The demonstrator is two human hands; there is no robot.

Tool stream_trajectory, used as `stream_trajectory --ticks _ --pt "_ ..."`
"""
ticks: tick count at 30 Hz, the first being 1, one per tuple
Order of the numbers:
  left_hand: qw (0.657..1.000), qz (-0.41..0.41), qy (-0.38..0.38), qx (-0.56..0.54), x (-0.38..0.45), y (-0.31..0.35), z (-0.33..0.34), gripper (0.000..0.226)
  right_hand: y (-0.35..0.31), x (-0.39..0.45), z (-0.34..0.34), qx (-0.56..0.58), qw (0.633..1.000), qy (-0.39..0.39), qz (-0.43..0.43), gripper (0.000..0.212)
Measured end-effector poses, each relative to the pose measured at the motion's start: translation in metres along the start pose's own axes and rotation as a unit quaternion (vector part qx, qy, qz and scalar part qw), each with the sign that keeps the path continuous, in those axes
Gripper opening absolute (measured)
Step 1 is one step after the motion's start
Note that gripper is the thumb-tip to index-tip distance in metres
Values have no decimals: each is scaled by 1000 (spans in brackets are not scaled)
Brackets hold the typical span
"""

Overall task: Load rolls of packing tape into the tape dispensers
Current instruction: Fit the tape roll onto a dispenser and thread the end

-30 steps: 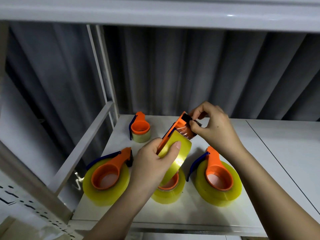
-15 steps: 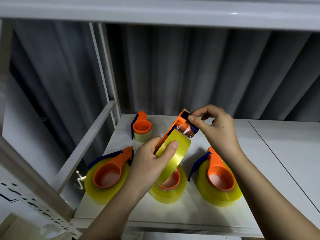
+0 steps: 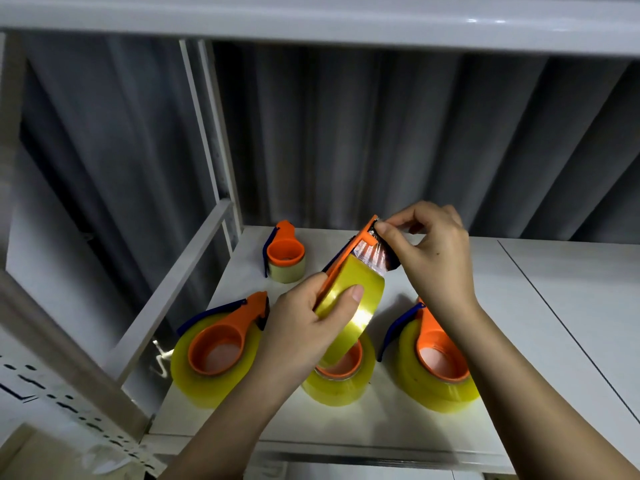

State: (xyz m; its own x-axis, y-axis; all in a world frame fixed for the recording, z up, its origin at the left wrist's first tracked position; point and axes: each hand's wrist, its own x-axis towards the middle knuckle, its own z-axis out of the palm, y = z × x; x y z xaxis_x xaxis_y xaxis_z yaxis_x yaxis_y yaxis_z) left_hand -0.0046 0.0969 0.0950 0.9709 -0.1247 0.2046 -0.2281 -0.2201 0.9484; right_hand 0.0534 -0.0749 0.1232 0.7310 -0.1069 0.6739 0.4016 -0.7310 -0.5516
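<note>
Left hand wrapped around the yellow tape roll, thumb flat on its outer face, holding it tilted in the air above the white shelf

Roll sitting in the orange dispenser, with the dispenser's head pointing up and away

Right hand at the top end of this dispenser, thumb and forefinger pinched together on the loose clear tape end near the black cutter part; not possible to see if the tape already sticks to the cutter

On the shelf below, three more loaded dispensers lying flat: one at left, one in the middle partly hidden under the held roll, one at right

Further back, near the grey curtain, a smaller dispenser with a thin pale roll, well apart from the others
</note>
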Motion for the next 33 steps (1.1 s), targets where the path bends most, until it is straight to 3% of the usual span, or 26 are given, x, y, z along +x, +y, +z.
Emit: stream_trajectory --ticks 3,7,9,12,15,21,26,33 --pt "999 -15 -36 -19 1 2 -5 50 3 2 -2 11 1000 -1 -12 13" --pt "989 -59 -108 -84 2 5 -13 33 5 1 -2 12 1000 -1 -27 16" --pt "988 -69 -119 -70 4 1 -14 45 4 0 -2 -6 999 3 -47 24" --pt "993 -80 -73 -49 6 0 -10 59 3 -6 4 -68 991 28 -109 22" --pt "995 -88 1 -49 8 0 -2 53 2 -13 8 -95 986 48 -125 15" --pt "996 -92 16 0 8 -5 1 36 10 -9 8 -54 996 18 -73 16" --pt "996 -88 5 1 5 -5 3 59 11 -5 6 67 993 -76 69 13" --pt "996 -88 -5 6 4 -9 2 57 4 -2 2 72 981 -142 107 20"
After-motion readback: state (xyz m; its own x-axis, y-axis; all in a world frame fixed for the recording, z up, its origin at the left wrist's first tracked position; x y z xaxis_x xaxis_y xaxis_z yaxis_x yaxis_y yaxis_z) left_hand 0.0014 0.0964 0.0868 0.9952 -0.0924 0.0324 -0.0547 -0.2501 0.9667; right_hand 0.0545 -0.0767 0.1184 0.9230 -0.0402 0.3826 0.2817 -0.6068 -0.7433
